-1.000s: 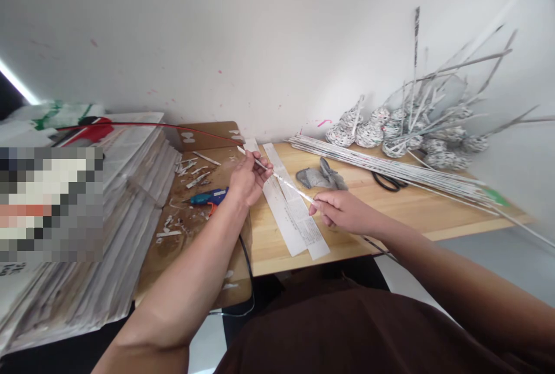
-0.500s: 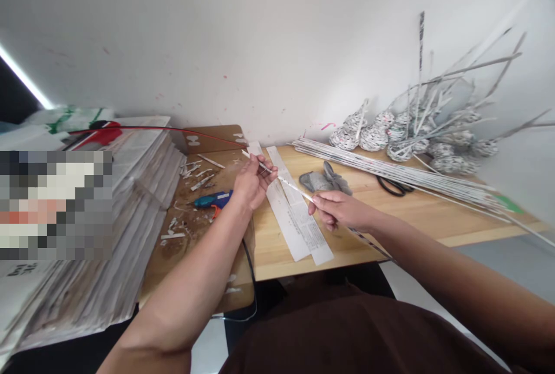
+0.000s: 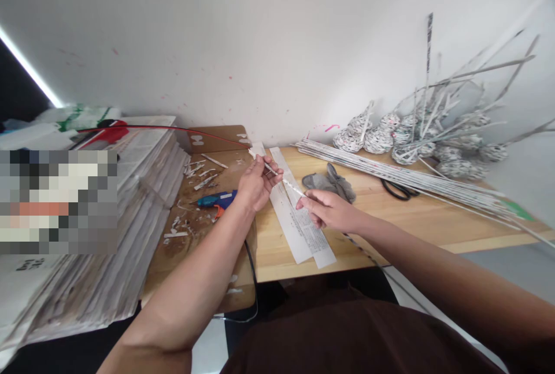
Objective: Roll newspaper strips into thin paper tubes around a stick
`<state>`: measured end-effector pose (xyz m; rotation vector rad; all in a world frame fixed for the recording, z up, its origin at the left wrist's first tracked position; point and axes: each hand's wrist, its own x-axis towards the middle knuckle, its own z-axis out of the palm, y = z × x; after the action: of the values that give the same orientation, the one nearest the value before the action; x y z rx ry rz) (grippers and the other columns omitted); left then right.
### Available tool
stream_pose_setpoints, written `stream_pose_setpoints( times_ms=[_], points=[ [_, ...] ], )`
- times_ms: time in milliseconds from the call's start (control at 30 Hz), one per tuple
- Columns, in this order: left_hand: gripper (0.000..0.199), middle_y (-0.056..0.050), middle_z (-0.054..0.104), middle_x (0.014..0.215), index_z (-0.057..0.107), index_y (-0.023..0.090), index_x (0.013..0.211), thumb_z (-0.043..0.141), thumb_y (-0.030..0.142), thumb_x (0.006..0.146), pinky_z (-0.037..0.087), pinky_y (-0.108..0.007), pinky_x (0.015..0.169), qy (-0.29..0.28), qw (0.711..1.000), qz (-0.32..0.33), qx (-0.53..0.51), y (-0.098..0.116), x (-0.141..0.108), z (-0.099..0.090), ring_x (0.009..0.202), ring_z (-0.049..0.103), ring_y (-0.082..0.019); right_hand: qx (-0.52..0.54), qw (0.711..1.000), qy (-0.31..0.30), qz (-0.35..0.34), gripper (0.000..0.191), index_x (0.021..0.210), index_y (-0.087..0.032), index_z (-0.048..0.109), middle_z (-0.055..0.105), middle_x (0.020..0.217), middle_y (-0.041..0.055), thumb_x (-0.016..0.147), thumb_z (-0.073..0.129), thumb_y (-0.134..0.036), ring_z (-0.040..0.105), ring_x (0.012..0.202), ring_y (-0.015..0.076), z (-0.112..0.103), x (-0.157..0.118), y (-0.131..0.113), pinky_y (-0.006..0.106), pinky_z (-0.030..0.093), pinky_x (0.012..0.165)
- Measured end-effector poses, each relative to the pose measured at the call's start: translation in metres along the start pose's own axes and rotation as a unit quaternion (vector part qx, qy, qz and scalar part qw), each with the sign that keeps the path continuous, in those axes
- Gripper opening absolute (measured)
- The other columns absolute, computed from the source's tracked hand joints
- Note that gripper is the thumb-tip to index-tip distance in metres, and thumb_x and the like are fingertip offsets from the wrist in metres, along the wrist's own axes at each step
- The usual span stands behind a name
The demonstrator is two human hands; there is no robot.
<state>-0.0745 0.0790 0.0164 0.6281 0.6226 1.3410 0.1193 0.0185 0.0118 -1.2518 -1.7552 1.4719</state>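
Both my hands grip one thin rolled newspaper tube (image 3: 293,187), slanting down from upper left to lower right. Near its upper end, my left hand (image 3: 259,183) is turned palm up with the fingers curled about it. My right hand (image 3: 326,210) pinches the tube further down, thumb on top, and a lower stretch comes out beneath the wrist. Under the hands, flat printed paper strips (image 3: 291,229) lie on the wooden tabletop (image 3: 277,270). Just beyond my right hand rests a crumpled grey cloth or glove (image 3: 318,181).
A blue glue gun (image 3: 215,199) lies on a brown board among paper scraps. Stacked newspapers (image 3: 130,235) rise at the left. A bundle of paper tubes (image 3: 403,180), black-handled scissors (image 3: 396,191) and several woven paper shapes (image 3: 377,138) with sticking-out ends occupy the right.
My right hand has slid up and left along the tube, closer to my left hand. The whole view has shifted slightly.
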Motion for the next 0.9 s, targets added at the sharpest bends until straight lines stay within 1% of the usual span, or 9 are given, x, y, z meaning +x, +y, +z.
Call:
stream_pose_setpoints(
  times_ms=[100,167,267,400,467,633,700,800,900],
  points=[
    [0.025,-0.001,0.059,0.066,0.055,0.016,0.081,0.046,0.035,0.095,0.054,-0.019,0.058,-0.011,1.0,-0.005,0.008,-0.001,-0.001,0.0,0.061,0.064,-0.011,-0.042,0.998,0.043,-0.033,0.035,0.08,-0.019,0.056,0.044,0.053,-0.0048,0.089,0.052,-0.052,0.044,0.05,0.0108,0.001,0.004,-0.002,0.025,0.035,0.051],
    [0.025,-0.001,0.058,0.066,0.055,0.016,0.081,0.048,0.036,0.093,0.053,-0.018,0.057,-0.019,1.0,-0.009,0.008,-0.001,-0.001,0.0,0.061,0.064,-0.01,0.072,0.997,-0.019,0.015,0.036,0.079,-0.02,0.052,0.036,0.048,-0.0074,0.09,0.047,-0.053,0.041,0.044,0.0109,0.001,0.007,-0.001,0.025,0.034,0.047],
    [0.026,0.0,0.058,0.066,0.055,0.016,0.081,0.049,0.037,0.093,0.052,-0.017,0.056,-0.026,1.0,-0.013,0.009,-0.002,-0.001,0.0,0.061,0.063,-0.01,0.205,0.97,-0.107,0.073,0.036,0.081,-0.02,0.049,0.03,0.045,-0.0096,0.089,0.046,-0.055,0.04,0.041,0.0111,0.001,0.008,0.002,0.024,0.033,0.044],
    [0.025,0.0,0.058,0.067,0.055,0.016,0.082,0.049,0.037,0.093,0.053,-0.019,0.057,-0.023,1.0,-0.013,0.009,-0.002,-0.001,0.0,0.061,0.063,-0.01,0.058,0.998,-0.007,0.011,0.038,0.085,-0.017,0.058,0.044,0.051,-0.0055,0.089,0.05,-0.054,0.046,0.045,0.0104,0.003,0.01,-0.003,0.025,0.037,0.049],
    [0.025,0.0,0.058,0.066,0.055,0.015,0.082,0.049,0.036,0.093,0.053,-0.019,0.057,-0.022,1.0,-0.013,0.005,-0.002,-0.002,0.0,0.061,0.063,-0.01,0.016,0.999,0.026,-0.015,0.036,0.08,-0.018,0.057,0.044,0.049,-0.0056,0.089,0.052,-0.052,0.043,0.045,0.0093,0.005,0.012,-0.006,0.024,0.036,0.049],
    [0.024,0.0,0.056,0.065,0.056,0.015,0.081,0.049,0.035,0.093,0.053,-0.018,0.056,-0.04,0.999,-0.01,-0.004,-0.002,-0.003,0.0,0.06,0.062,-0.01,0.202,0.973,-0.099,0.055,0.038,0.079,-0.021,0.048,0.029,0.044,-0.0102,0.089,0.046,-0.058,0.039,0.04,0.0108,0.007,0.014,-0.006,0.024,0.032,0.043],
    [0.024,0.0,0.056,0.065,0.056,0.015,0.081,0.05,0.035,0.093,0.053,-0.018,0.057,-0.044,0.999,-0.011,-0.003,-0.003,-0.003,0.0,0.06,0.062,-0.01,0.148,0.985,-0.074,0.039,0.039,0.084,-0.02,0.052,0.036,0.047,-0.0085,0.088,0.047,-0.059,0.043,0.043,0.0112,0.006,0.015,-0.007,0.024,0.034,0.045],
    [0.024,-0.001,0.057,0.066,0.057,0.015,0.081,0.052,0.036,0.092,0.054,-0.019,0.058,-0.041,0.999,-0.009,-0.003,-0.005,-0.001,-0.002,0.061,0.062,-0.01,-0.004,0.999,0.023,-0.031,0.037,0.082,-0.018,0.058,0.046,0.053,-0.0049,0.087,0.054,-0.054,0.044,0.047,0.01,0.006,0.016,-0.011,0.024,0.035,0.049],
    [0.024,-0.001,0.058,0.067,0.057,0.015,0.081,0.053,0.036,0.092,0.054,-0.019,0.058,-0.047,0.999,-0.006,-0.006,-0.006,0.0,-0.004,0.062,0.063,-0.011,0.063,0.998,-0.004,-0.011,0.037,0.076,-0.019,0.053,0.039,0.048,-0.007,0.088,0.051,-0.054,0.04,0.043,0.0098,0.007,0.019,-0.009,0.024,0.033,0.046]
  ],
)
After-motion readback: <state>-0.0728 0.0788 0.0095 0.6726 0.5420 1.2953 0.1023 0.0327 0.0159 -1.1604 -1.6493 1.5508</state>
